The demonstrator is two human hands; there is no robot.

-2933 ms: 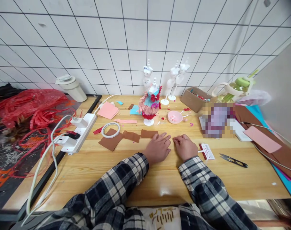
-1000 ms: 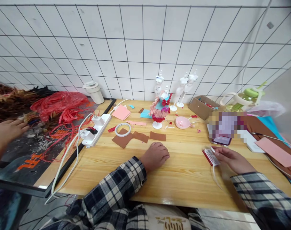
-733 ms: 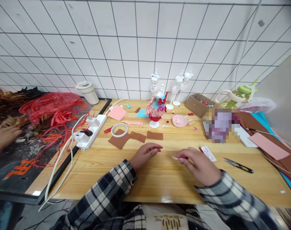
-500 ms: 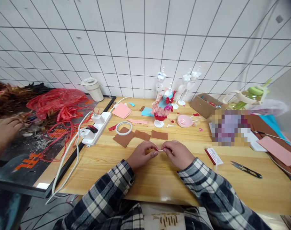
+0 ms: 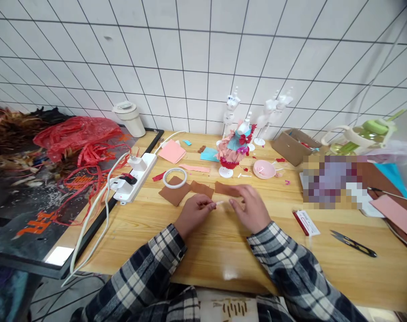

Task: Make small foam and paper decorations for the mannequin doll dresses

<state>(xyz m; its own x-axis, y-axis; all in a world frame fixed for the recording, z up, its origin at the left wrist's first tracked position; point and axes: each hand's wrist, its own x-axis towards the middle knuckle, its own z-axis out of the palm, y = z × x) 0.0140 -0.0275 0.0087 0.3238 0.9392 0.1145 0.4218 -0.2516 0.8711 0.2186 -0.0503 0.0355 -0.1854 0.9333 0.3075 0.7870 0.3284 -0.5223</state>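
Between the thumb and forefinger of my left hand [image 5: 195,213] is a small thin white strip [image 5: 220,202], its free end pointing right. My right hand [image 5: 253,210] is just beyond that end, thumb and fingers apart, with nothing visible in it. Its fingertips overlap the right part of a brown sheet piece [image 5: 223,188]. A second brown piece [image 5: 202,189] lies left of it, and a larger brown square [image 5: 174,195] sits partly under a white tape roll [image 5: 175,178].
Behind my hands stands a mini mannequin in a ruffled pink and blue dress [image 5: 235,150], beside a pink bowl [image 5: 264,170]. Thread snips [image 5: 354,243] and a red-and-white packet [image 5: 306,222] lie at right. A power strip [image 5: 136,178] with loose cables borders the left side.
My right hand has let go of the white strip and opened, moving slightly right. My left hand keeps its pinch. Another person's hand at far left has gone from view.
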